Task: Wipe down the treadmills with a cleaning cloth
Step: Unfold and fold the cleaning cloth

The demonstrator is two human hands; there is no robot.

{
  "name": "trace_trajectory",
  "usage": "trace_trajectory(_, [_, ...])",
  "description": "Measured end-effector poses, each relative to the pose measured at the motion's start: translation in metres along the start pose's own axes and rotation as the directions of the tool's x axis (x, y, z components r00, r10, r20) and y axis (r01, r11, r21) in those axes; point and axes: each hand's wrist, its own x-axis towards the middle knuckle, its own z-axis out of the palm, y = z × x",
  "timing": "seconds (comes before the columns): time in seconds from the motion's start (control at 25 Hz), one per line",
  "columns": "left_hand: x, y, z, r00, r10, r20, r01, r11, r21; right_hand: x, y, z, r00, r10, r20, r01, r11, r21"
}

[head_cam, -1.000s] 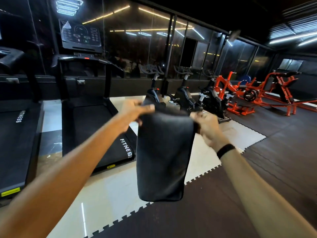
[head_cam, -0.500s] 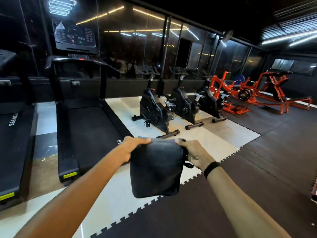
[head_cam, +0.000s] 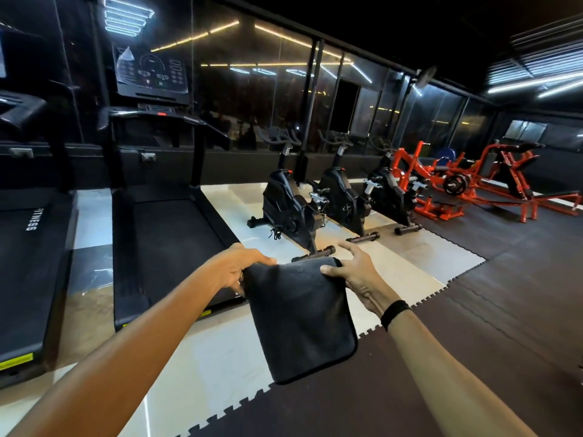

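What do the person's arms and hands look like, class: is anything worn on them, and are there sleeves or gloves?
Both forearms are bare as far as the head view shows, with no sleeves in sight. The left hand is bare, with no glove or wristband. The right hand is also ungloved; a plain black band circles its wrist. Whether the band has a face or markings cannot be told.

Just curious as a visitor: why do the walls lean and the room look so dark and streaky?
Head view: the wide-angle lens bends the glass wall and treadmill outward at the edges; dim room; ceiling strip lights mirror as streaks in the glass; the black cloth shows little detail.
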Motion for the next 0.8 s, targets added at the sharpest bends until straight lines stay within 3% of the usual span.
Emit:
trace_trajectory(0.08, [0.004,0.003,-0.012,0.998,0.034,0.06,-0.034,0.999,-0.002,0.004,-0.005,0.001,0.996,-0.048,0.077,0.051,0.998,-0.043])
trace_trajectory(0.16, [0.006,0.006,-0.019,0.991,0.105,0.084,-0.107,0.994,0.019,0.005,-0.008,0.005,0.988,-0.111,0.108,0.134,0.965,-0.228])
trace_trajectory(0.28, [0.007,0.01,-0.028,0.977,0.21,0.046,-0.215,0.954,0.211,0.008,-0.006,0.015,0.969,-0.244,0.051,0.24,0.862,-0.447])
trace_trajectory(0.44, [0.022,0.011,-0.03,0.948,0.316,-0.041,-0.274,0.874,0.402,0.017,0.006,0.021,0.96,-0.278,-0.024,0.242,0.873,-0.423])
trace_trajectory(0.6, [0.048,0.018,-0.026,0.878,0.462,-0.123,-0.363,0.811,0.458,0.047,0.016,0.021,0.966,-0.257,-0.007,0.234,0.889,-0.394])
trace_trajectory(0.8, [0.103,0.039,-0.02,0.84,0.54,-0.054,-0.437,0.732,0.523,0.114,0.03,0.012,0.964,-0.263,-0.042,0.23,0.902,-0.365])
